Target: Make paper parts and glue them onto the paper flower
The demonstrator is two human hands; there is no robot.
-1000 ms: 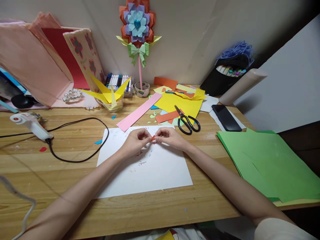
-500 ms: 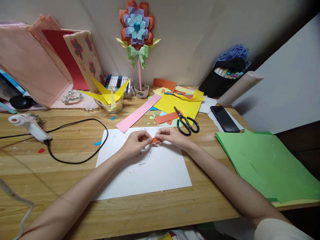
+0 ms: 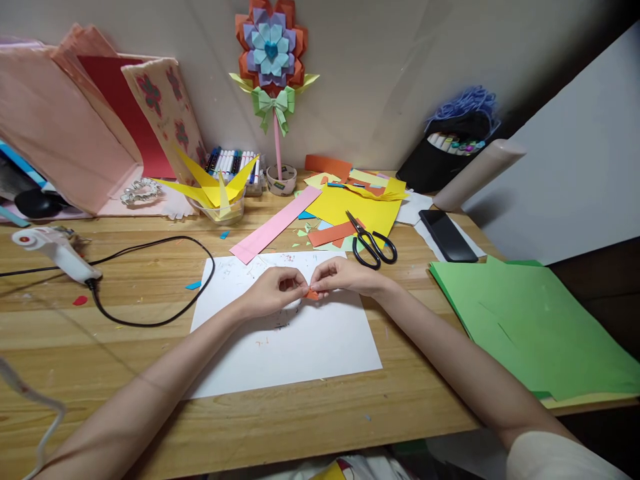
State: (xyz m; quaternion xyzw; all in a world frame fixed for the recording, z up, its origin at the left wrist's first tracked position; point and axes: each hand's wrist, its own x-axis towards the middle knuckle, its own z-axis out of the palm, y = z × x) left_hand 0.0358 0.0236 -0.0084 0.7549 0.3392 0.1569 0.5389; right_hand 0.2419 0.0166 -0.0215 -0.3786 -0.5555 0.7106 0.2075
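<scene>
My left hand (image 3: 273, 292) and my right hand (image 3: 344, 277) meet over a white sheet of paper (image 3: 320, 340) on the wooden desk. Both pinch a small orange paper piece (image 3: 313, 294) between their fingertips, just above the sheet. The fingers of each hand are curled closed around it. Most of the orange piece is hidden by the fingers.
Black scissors (image 3: 373, 245) lie on yellow and orange paper (image 3: 360, 208) behind my hands. A pink strip (image 3: 275, 225) lies beside them. A glue gun (image 3: 55, 250) with a black cord (image 3: 150, 320) sits left. Green sheets (image 3: 530, 327) and a phone (image 3: 446, 235) lie right. A paper flower (image 3: 271, 53) stands at the wall.
The hands have drawn closer together and slightly lower, and less of the orange piece shows between the fingertips than half a second ago.
</scene>
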